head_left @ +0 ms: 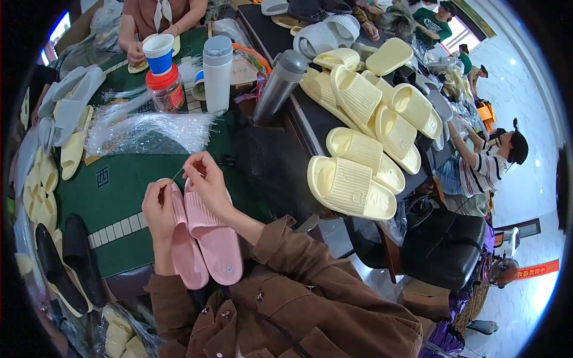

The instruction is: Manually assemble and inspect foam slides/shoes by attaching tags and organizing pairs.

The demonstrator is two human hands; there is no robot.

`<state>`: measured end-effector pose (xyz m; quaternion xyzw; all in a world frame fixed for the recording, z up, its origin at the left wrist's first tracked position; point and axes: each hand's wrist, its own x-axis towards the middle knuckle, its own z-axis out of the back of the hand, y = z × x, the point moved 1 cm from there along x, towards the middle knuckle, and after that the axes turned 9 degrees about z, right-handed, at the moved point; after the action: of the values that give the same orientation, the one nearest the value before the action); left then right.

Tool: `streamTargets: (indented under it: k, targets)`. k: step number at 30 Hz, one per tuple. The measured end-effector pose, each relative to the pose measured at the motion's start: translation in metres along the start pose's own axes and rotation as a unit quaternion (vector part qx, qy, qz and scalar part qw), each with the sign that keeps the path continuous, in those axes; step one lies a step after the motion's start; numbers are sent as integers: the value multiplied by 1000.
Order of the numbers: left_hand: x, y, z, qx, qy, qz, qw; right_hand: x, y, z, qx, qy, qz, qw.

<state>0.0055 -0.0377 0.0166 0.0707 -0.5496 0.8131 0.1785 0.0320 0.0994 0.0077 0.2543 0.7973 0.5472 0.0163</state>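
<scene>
1. Nearest to us are our brown jacket sleeves [298, 292], rising from the lower edge toward the green table [119, 197].
2. Our left hand [158, 212] is wrapped around the pair of pink slippers [203, 238], fingers closed on the upper end of the pair, which is held soles together with the heels pointing down toward our lap.
3. Our right hand [206, 179] sits just above the pink slippers, thumb and fingertips pinched together on a thin clear plastic strand [178, 173] that runs toward the left hand.
4. Beyond our hands, a loose heap of clear plastic strands [149, 131] lies spread on the table.
5. Behind that heap stand a red-lidded jar [166, 89] with a blue-and-white paper cup [159, 53] on top, a grey-white bottle [217, 71] and a dark steel flask [277, 86].
6. To the right, on a dark table [286, 167], pale yellow slippers [352, 185] are piled well apart from our hands.
7. At the left edge lie grey slippers [71, 101], more yellow ones and a black pair [65, 256].
8. Another person's hands [136, 55] rest at the far end of the green table, and other people sit at the right.
</scene>
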Motion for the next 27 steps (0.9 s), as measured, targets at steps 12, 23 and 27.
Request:
streamTargets:
  k: [12,23,27]
  targets:
    - [-15,-18,16,91,48,-11,995,-1,-6,5,-11,6,12,1000]
    - [-104,-48,18,228,32,-27,973,0,-4,2,31,10,-14,999]
    - [-132,-56,18,187,42,46,980,3,-3,5,-3,-2,-10,1000]
